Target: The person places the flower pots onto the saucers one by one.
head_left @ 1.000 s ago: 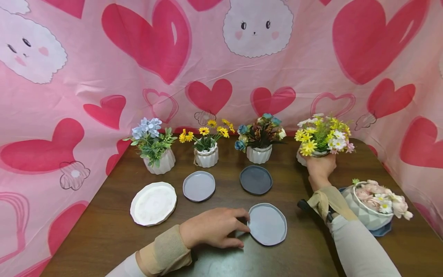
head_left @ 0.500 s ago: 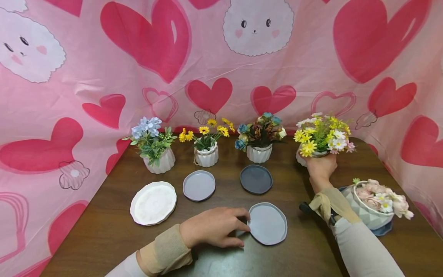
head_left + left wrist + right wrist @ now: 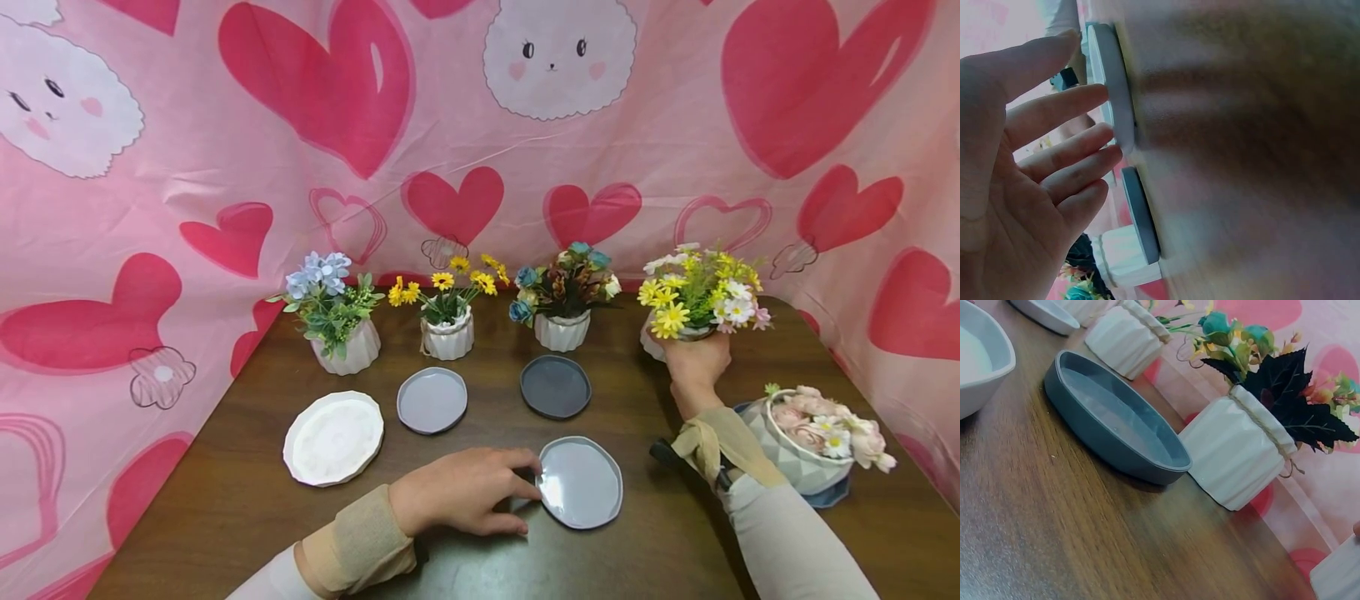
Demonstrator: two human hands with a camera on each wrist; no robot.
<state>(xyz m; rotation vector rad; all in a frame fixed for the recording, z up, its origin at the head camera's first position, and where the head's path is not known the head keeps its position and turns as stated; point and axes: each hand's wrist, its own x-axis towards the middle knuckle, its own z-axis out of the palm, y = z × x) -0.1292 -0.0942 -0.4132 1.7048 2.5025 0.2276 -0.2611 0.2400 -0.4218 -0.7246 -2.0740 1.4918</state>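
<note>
On the right, my right hand [image 3: 697, 371] grips the white pot [image 3: 652, 342] of yellow, white and pink artificial flowers [image 3: 701, 292]. Part of that pot [image 3: 1338, 575] and a fingertip show at the edge of the right wrist view. My left hand [image 3: 472, 492] lies at the left rim of a light grey saucer [image 3: 581, 483], fingers relaxed and thumb apart. In the left wrist view, the fingertips of this hand [image 3: 1041, 162] touch or nearly touch the saucer's side [image 3: 1116, 94].
Behind stand white pots with blue flowers [image 3: 348, 350], yellow daisies [image 3: 448, 337] and teal-brown flowers [image 3: 562, 333]. A white saucer [image 3: 333, 437], a lilac-grey saucer [image 3: 431, 400] and a dark grey saucer [image 3: 555, 387] lie before them. A faceted pot [image 3: 795, 450] sits on a blue saucer [image 3: 828, 498] beside my right forearm.
</note>
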